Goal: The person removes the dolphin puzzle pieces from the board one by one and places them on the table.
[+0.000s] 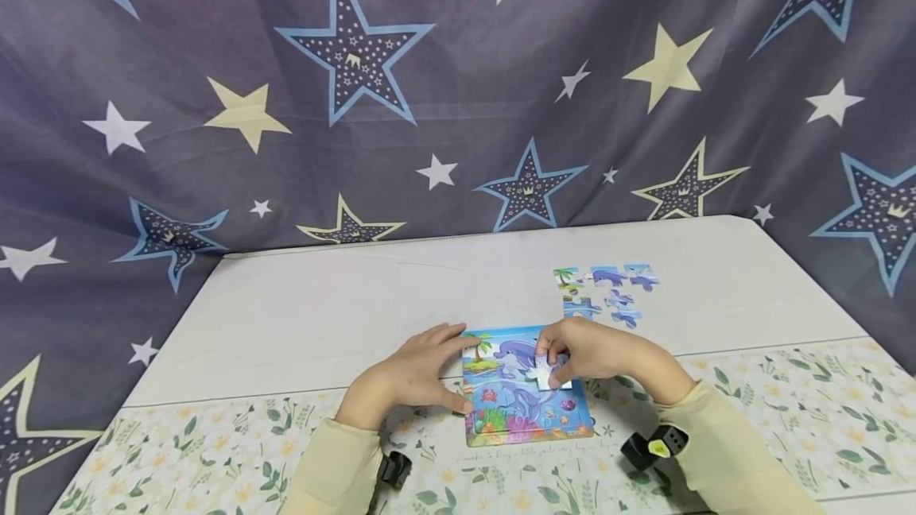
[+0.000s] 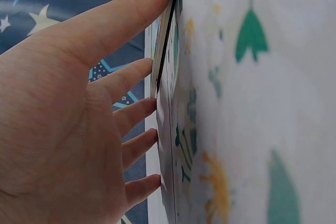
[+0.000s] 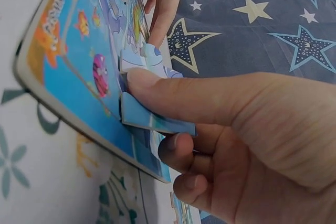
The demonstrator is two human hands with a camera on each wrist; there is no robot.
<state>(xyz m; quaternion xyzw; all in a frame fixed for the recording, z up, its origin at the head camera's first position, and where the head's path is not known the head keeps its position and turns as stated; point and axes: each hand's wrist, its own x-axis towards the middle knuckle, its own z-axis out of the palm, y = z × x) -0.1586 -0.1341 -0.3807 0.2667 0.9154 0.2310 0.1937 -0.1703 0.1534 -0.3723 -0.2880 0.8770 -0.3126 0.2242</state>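
A jigsaw puzzle board (image 1: 531, 440) with dolphins, a palm tree and a crab lies in front of me, much of its picture filled in. My left hand (image 1: 422, 368) rests at the board's left edge, fingers spread and fairly straight, the thumb (image 2: 128, 17) on the rim. Over the right part of the board, my right hand (image 1: 590, 350) pinches a puzzle piece (image 3: 152, 115). In the right wrist view this blue piece is tilted up from the board under the thumb (image 3: 178, 94), with the fingers curled behind it.
Several loose puzzle pieces (image 1: 608, 276) lie on the white tabletop beyond the right hand, among them a palm-tree piece (image 1: 565, 278). A floral cloth (image 1: 236, 451) covers the near part of the table. Behind it hangs a dark star-patterned curtain (image 1: 458, 86).
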